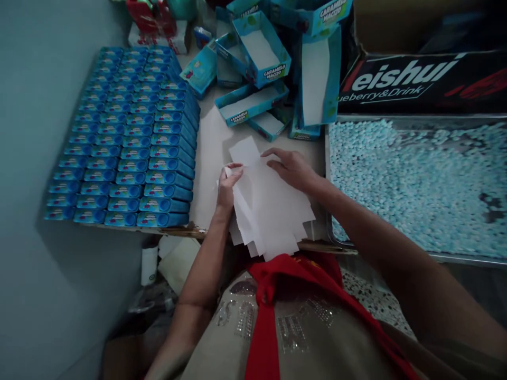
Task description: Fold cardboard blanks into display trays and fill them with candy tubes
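Two hands on a fan of white paper

The white sheets [277, 203] lie loosely fanned at the near side of the counter [209, 153], in front of the person's red apron [262, 343], their lower corners reaching past its edge. The left hand [229, 184] is nearly closed, pinching the sheets at their left edge between thumb and fingers. The right hand [292, 168] is partly open, index finger and thumb reaching to the sheets' upper right edge; whether it grips any paper, I cannot tell.

The step in hand looks like sorting or separating the sheets. The next move probably calls for a steady left pinch and a light right fingertip, so that one sheet comes away without its neighbours.

To the left stand rows of closed blue boxes [137, 137]. Beyond the paper lie open boxes [261, 50], some showing white inside. On the right, a metal tray [327, 169] holds small pale blue pieces [400, 184], with a dark carton [415, 84] behind it.
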`<state>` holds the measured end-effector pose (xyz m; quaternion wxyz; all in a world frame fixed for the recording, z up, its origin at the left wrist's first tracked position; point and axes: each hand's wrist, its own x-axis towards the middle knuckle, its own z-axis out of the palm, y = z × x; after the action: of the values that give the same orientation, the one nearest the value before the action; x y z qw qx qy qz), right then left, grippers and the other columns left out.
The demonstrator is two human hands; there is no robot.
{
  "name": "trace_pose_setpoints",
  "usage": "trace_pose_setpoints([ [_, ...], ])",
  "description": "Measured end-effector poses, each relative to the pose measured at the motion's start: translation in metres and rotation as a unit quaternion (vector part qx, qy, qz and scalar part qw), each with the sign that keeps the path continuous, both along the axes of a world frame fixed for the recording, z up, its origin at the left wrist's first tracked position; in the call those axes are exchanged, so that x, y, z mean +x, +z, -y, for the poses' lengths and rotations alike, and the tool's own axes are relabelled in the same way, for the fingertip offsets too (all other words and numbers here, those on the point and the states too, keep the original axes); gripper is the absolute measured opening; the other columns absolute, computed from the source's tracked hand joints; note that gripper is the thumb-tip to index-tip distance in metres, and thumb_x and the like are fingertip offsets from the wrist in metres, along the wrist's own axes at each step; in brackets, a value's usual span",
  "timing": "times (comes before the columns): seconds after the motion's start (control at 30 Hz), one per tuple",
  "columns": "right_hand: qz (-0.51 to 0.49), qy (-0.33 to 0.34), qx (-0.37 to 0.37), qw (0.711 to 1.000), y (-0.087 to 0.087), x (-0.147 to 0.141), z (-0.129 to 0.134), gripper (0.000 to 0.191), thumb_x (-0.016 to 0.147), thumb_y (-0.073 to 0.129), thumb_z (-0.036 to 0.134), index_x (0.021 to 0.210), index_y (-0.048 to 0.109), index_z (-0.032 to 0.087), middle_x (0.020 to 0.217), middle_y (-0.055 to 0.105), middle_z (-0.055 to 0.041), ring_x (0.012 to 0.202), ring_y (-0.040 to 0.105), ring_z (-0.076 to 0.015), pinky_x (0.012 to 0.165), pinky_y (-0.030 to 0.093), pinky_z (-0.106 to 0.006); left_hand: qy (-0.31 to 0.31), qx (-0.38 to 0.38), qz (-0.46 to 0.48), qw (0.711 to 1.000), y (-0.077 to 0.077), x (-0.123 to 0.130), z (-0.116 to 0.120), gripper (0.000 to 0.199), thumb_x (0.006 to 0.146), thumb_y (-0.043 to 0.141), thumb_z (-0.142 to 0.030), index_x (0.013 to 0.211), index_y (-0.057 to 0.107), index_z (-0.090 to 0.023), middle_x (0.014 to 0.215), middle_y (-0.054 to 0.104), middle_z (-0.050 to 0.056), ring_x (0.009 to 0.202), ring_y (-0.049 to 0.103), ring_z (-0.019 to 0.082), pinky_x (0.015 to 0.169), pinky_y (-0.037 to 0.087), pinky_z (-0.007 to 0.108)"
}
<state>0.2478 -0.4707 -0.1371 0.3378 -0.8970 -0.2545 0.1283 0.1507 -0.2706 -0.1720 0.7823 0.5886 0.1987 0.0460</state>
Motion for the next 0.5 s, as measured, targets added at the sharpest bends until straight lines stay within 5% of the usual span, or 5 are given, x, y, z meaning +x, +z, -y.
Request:
trace_pose_setpoints([
  [0.1, 0.036, 0.025, -0.132, 0.990, 0.001, 0.005, -0.009, 0.043, 0.101, 0.048, 0.019, 0.134, 0.074, 0.026, 0.129, 0.078, -0.0108, 0.116, 0.071, -0.0313, 0.099, 0.051, -0.042, 0.002, 0.048, 0.015, 0.999, -0.006, 0.011, -0.001, 0.041, 0.085, 0.080, -0.053, 0.107, 0.063, -0.023, 0.096, 0.068, 0.002, 0.088, 0.068, 0.019, 0.081, 0.055, 0.029],
  [0.2, 0.030, 0.028, -0.197, 0.980, -0.001, 0.001, -0.009, 0.044, 0.106, 0.044, 0.022, 0.143, 0.068, 0.023, 0.120, 0.080, -0.0145, 0.109, 0.074, -0.0322, 0.093, 0.051, -0.041, 0.054, 0.131, 0.029, 0.990, -0.011, 0.019, 0.006, 0.041, 0.092, 0.080, -0.054, 0.112, 0.062, -0.024, 0.100, 0.066, 0.001, 0.095, 0.067, 0.017, 0.091, 0.054, 0.029],
  [0.3, 0.023, 0.014, -0.205, 0.978, -0.003, -0.004, -0.008, 0.043, 0.107, 0.040, 0.025, 0.141, 0.065, 0.018, 0.118, 0.079, -0.0188, 0.106, 0.073, -0.0335, 0.089, 0.050, -0.041, 0.086, 0.218, 0.043, 0.971, -0.012, 0.024, 0.020, 0.037, 0.102, 0.067, -0.060, 0.115, 0.062, -0.026, 0.101, 0.066, 0.002, 0.098, 0.066, 0.017, 0.096, 0.053, 0.030],
  [0.4, 0.005, -0.042, -0.188, 0.981, -0.007, -0.009, -0.008, 0.041, 0.099, 0.047, 0.024, 0.136, 0.060, 0.015, 0.114, 0.077, -0.0207, 0.103, 0.071, -0.0343, 0.085, 0.050, -0.040, 0.083, 0.304, 0.027, 0.949, -0.006, 0.026, 0.031, 0.041, 0.109, 0.053, -0.060, 0.093, 0.064, -0.024, 0.094, 0.068, 0.003, 0.096, 0.066, 0.018, 0.094, 0.052, 0.030],
  [0.5, 0.012, -0.062, -0.153, 0.986, -0.015, -0.012, -0.005, 0.046, 0.091, 0.050, 0.024, 0.136, 0.054, 0.016, 0.109, 0.076, -0.0192, 0.098, 0.070, -0.0341, 0.082, 0.050, -0.040, 0.087, 0.354, -0.006, 0.931, 0.001, 0.027, 0.033, 0.038, 0.108, 0.059, -0.048, 0.080, 0.062, -0.023, 0.084, 0.068, 0.002, 0.088, 0.065, 0.016, 0.088, 0.052, 0.028],
])
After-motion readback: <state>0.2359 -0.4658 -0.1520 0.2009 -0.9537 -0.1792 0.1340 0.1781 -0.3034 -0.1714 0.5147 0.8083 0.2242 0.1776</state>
